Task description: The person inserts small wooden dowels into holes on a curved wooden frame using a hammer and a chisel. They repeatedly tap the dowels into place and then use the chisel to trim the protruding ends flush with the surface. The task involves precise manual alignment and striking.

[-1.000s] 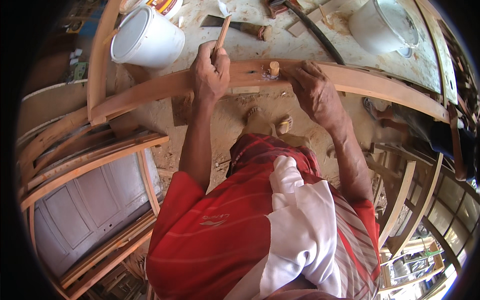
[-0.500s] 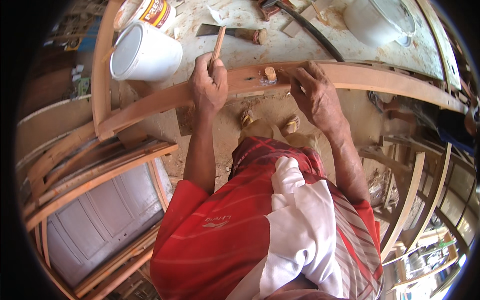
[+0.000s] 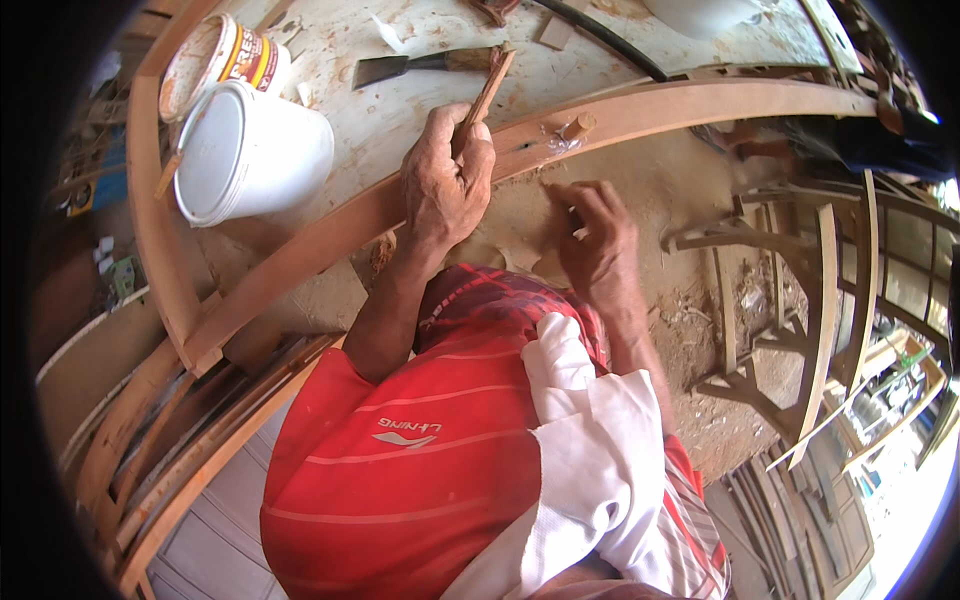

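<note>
My left hand (image 3: 447,180) is closed round a thin wooden strip (image 3: 492,85), which points up and away over the near side of the workbench. Its wrist lies across a long curved wooden beam (image 3: 680,110). A short round wooden peg (image 3: 578,126) sticks up from the beam, with whitish glue-like smears about its base. My right hand (image 3: 597,240) is off the beam, between it and my body. Its fingers are loosely bent and apart, partly blurred, and nothing shows in them.
On the bench (image 3: 330,130) lie a broad chisel (image 3: 425,64) and a dark bar (image 3: 610,42). A white lidded bucket (image 3: 260,150) and an open paint tub (image 3: 205,65) stand at the left. Wooden frames (image 3: 820,300) fill the right side. At far right is another person's dark clothing (image 3: 890,148).
My right hand has left the beam beside the peg and come back toward my body. My left hand keeps hold of the strip. The whole view has turned somewhat.
</note>
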`<action>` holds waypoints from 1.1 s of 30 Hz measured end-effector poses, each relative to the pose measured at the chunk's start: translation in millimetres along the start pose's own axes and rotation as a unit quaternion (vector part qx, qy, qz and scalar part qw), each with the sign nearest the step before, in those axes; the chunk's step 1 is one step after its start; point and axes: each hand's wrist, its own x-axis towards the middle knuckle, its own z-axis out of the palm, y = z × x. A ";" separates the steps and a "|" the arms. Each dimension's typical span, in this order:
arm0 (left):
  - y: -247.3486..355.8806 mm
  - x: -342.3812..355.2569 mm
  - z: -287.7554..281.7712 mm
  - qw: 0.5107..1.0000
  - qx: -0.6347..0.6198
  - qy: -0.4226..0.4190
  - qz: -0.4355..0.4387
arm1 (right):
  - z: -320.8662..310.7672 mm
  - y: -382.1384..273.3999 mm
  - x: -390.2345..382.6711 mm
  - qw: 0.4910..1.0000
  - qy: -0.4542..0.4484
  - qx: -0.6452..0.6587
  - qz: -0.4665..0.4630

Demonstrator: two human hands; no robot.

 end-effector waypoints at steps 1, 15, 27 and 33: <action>0.2 0.4 -1.5 1.000 -0.016 -0.007 -0.002 | 1.8 -4.2 -4.3 1.000 0.000 -0.014 0.004; -3.0 -1.0 -9.1 0.997 -0.075 -0.004 -0.014 | 10.4 -11.6 7.6 0.993 0.075 -0.090 -0.010; -4.1 -1.7 -13.1 0.993 -0.109 -0.014 -0.030 | 13.3 -6.8 24.1 0.967 0.068 -0.227 -0.099; -3.4 -3.5 -14.2 0.989 -0.145 0.000 -0.025 | -22.3 -16.0 15.8 0.991 0.068 -0.103 -0.041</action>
